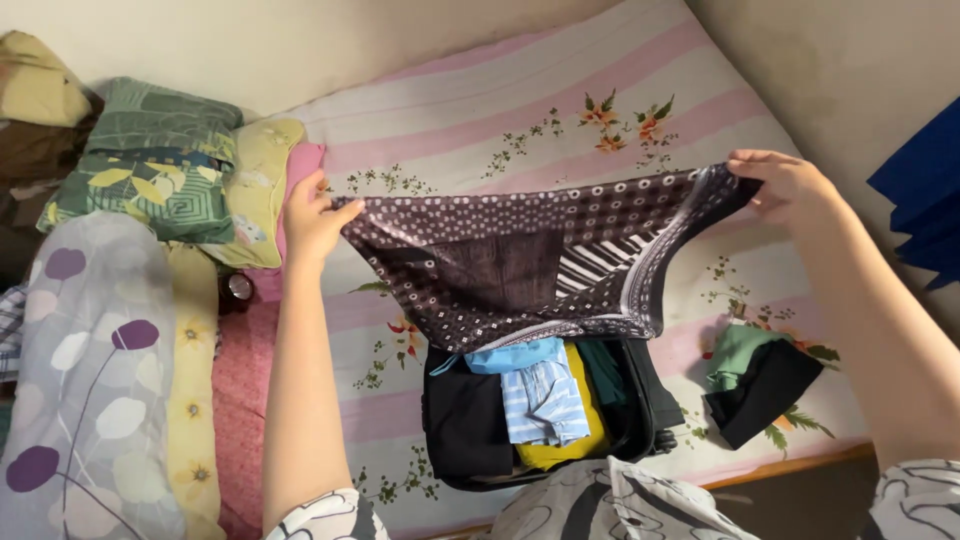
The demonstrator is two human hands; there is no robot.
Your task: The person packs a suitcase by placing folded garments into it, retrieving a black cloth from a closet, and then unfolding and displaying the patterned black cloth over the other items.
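My left hand (312, 215) and my right hand (783, 182) each pinch an upper corner of a dark patterned cloth (500, 265), stretched wide between them above the bed. The cloth has small white dots, a plain dark panel and a striped patch. Its lower edge hangs over an open black bag (462, 425) packed with folded clothes: a light blue striped shirt (543, 400), something yellow (590, 420) and dark green fabric.
The bed sheet (520, 100) is white with pink stripes and flowers. Folded green and black clothes (757, 375) lie right of the bag. Pillows (160, 165) and a floral blanket (85, 380) are piled at left. A blue cloth (925, 195) hangs at right.
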